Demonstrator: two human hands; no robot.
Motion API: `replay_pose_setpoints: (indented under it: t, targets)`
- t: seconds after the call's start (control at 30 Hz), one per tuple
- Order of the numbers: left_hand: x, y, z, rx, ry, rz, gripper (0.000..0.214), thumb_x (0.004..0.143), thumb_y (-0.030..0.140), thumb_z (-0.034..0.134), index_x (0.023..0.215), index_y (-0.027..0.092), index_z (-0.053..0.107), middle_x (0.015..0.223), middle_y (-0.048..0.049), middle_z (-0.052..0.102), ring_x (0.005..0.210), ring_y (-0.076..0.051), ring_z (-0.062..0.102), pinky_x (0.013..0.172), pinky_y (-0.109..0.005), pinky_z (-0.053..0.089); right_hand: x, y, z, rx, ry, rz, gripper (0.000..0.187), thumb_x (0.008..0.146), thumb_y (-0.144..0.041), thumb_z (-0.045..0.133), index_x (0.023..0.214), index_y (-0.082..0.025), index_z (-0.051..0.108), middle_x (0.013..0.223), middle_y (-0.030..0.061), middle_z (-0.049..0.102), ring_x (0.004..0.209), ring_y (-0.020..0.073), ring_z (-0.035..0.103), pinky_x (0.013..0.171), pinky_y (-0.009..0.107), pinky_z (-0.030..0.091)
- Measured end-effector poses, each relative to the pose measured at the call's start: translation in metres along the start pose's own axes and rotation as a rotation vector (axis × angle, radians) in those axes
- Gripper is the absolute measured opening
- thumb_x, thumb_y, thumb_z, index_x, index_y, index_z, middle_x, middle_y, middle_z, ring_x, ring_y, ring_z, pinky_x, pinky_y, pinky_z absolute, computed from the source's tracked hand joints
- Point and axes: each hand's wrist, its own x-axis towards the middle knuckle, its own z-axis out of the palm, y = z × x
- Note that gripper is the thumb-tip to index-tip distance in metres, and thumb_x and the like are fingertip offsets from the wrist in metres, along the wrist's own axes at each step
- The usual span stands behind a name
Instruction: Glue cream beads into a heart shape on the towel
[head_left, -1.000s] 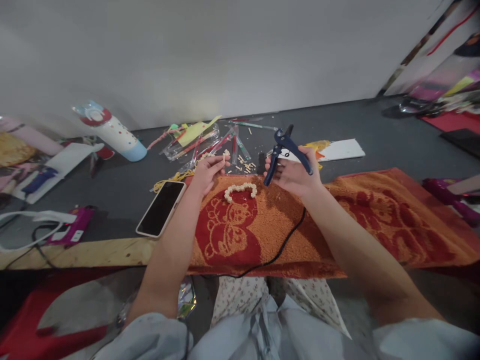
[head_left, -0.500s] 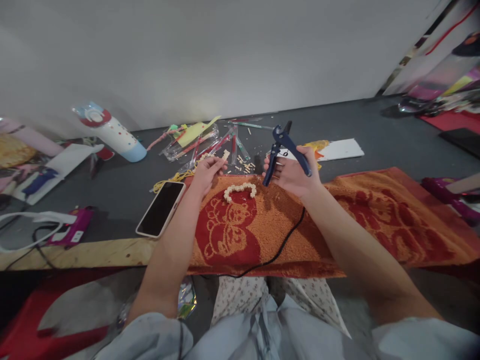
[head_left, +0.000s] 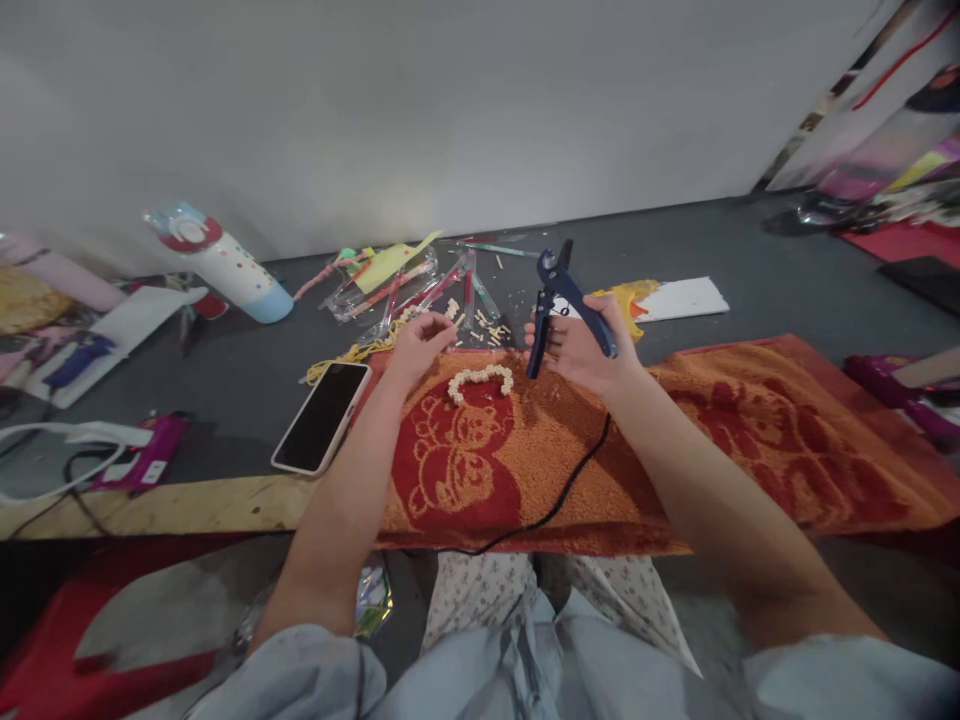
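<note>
My left hand is closed in a pinch above the towel's far edge, beside small cream-coloured sticks. Whether a tiny piece sits between those fingertips I cannot make out. In my right hand is a dark blue plier-like hand cutter, its jaws pointing up and away and its handles spread apart. A curved string of cream beads lies on the orange and red towel between my forearms.
Behind the hands are plastic sleeves with red and green strips. A phone and yellow cord lie left; a bottle leans farther back. A white card lies beyond my right hand. A black cable crosses the towel.
The blue cutter and my right hand have shifted slightly left. My left fingers have turned a little and drawn nearer the loose cream sticks. The bead string has stayed put.
</note>
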Motion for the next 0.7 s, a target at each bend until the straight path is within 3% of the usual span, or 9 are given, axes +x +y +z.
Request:
replay_pose_setpoints:
  t: [0.2, 0.33, 0.43, 0.7]
  targets:
    - [0.001, -0.002, 0.0, 0.045, 0.021, 0.106, 0.02, 0.066, 0.032, 0.072, 0.072, 0.019, 0.058, 0.068, 0.0041, 0.058, 0.055, -0.01, 0.056, 0.057, -0.024, 0.046, 0.0, 0.001, 0.002, -0.239, 0.036, -0.048, 0.054, 0.07, -0.069, 0.051, 0.099, -0.026, 0.065, 0.094, 0.0127, 0.072, 0.103, 0.0358, 0.066, 0.089, 0.057, 0.055]
    - [-0.001, -0.005, -0.002, 0.368, -0.008, 0.191, 0.006, 0.075, 0.024, 0.054, 0.071, 0.021, 0.051, 0.067, 0.0034, 0.053, 0.058, -0.011, 0.054, 0.057, -0.025, 0.042, 0.001, 0.001, 0.0, -0.381, 0.013, -0.077, 0.054, 0.076, -0.069, 0.046, 0.103, -0.026, 0.065, 0.095, 0.0138, 0.072, 0.102, 0.0357, 0.067, 0.088, 0.058, 0.055]
    - [-0.004, -0.002, -0.003, 0.59, -0.043, 0.248, 0.009, 0.075, 0.017, 0.046, 0.067, 0.021, 0.044, 0.063, 0.0026, 0.047, 0.06, -0.013, 0.046, 0.059, -0.027, 0.035, 0.001, 0.001, -0.002, -0.408, -0.005, -0.073, 0.051, 0.079, -0.064, 0.045, 0.105, -0.025, 0.065, 0.1, 0.0151, 0.073, 0.105, 0.0359, 0.066, 0.089, 0.057, 0.055]
    - [-0.009, 0.018, -0.008, 0.843, -0.161, 0.181, 0.025, 0.073, 0.02, 0.05, 0.055, 0.021, 0.033, 0.055, 0.0012, 0.038, 0.056, -0.015, 0.035, 0.058, -0.032, 0.023, 0.001, 0.0, 0.001, -0.461, 0.041, -0.083, 0.048, 0.087, -0.055, 0.033, 0.104, -0.023, 0.064, 0.098, 0.0174, 0.073, 0.107, 0.0362, 0.067, 0.088, 0.058, 0.056]
